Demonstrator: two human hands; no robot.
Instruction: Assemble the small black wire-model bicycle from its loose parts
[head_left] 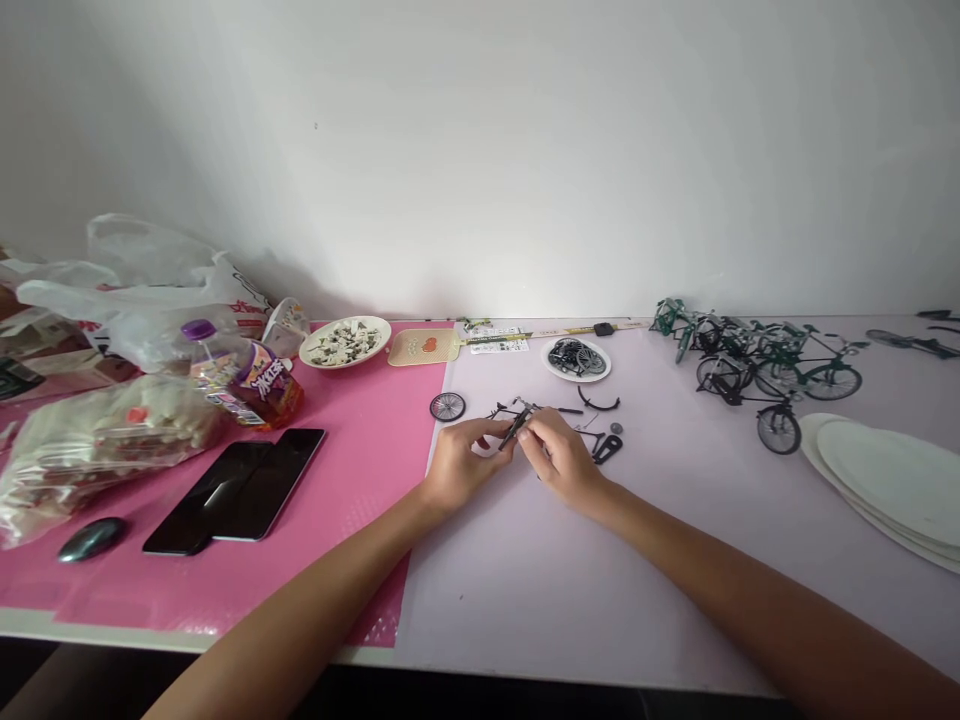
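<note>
Head view: I watch both hands working close together over the pale half of the desk. My left grip is closed on the miniature bicycle frame, pinching it between thumb and fingers. My right grip is clenched on the same piece from the other side, fingertips near its upper end. That frame sits between the two, partly hidden by the fingers.

Left of it, a loose spoked wheel lies flat. Just beyond the right grip I see a curved black mudguard and a black chain guard, with a small round gray disc beside them. Farther back, a white plate carries a heap of black wheels.

Over to the right, green and black model bicycles stand clustered, behind a stack of white plates. On the left, a pink mat bears two dark phones, which overlap, a glossy computer mouse, a purple-capped drink bottle, plastic bags, and a shallow dish of small white and dark pieces. Beside that dish lies a beige tray.
</note>
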